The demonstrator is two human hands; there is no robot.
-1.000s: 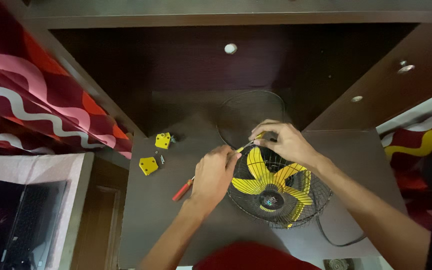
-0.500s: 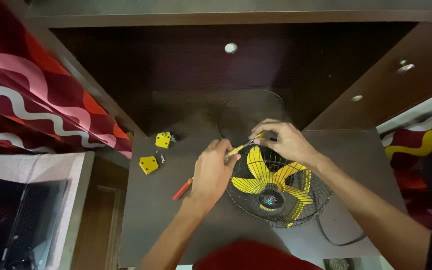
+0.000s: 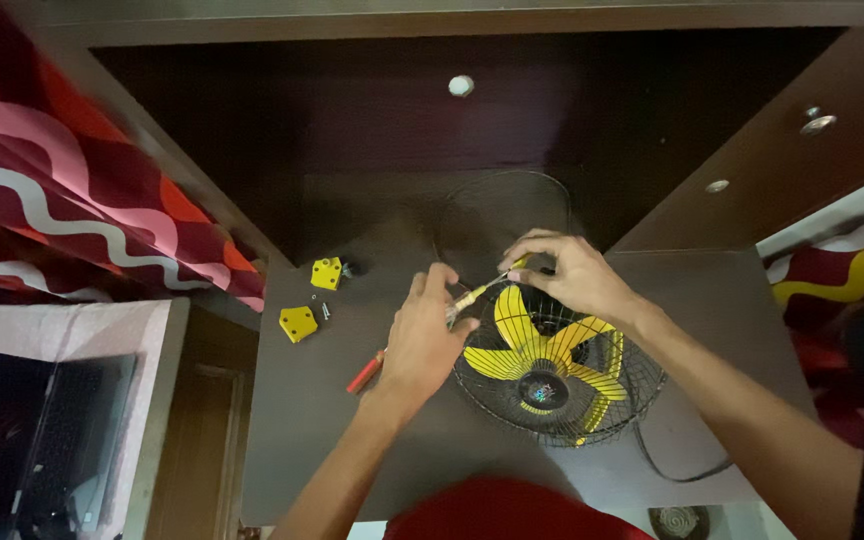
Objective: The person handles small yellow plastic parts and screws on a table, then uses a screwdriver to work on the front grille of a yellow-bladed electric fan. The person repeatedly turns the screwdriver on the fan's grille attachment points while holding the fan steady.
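Observation:
A fan with yellow blades (image 3: 552, 365) inside a black wire guard (image 3: 632, 400) lies face up on a dark tabletop (image 3: 352, 440). My left hand (image 3: 424, 340) grips a screwdriver with a red handle (image 3: 364, 374); its shaft runs up and right toward the guard's rim. My right hand (image 3: 567, 272) rests on the guard's far rim and pinches the screwdriver's tip end there. A second wire guard (image 3: 502, 215) lies behind the fan in shadow.
Two yellow plastic pieces (image 3: 298, 322) (image 3: 326, 272) and some small screws (image 3: 324, 311) lie on the table's left part. A black cord (image 3: 677, 468) trails from the fan. Dark wood panels with round knobs (image 3: 461, 85) rise behind. A patterned red cloth (image 3: 72, 220) hangs at left.
Both hands stay at the guard's far rim. The left hand and screwdriver have shifted slightly toward the fan.

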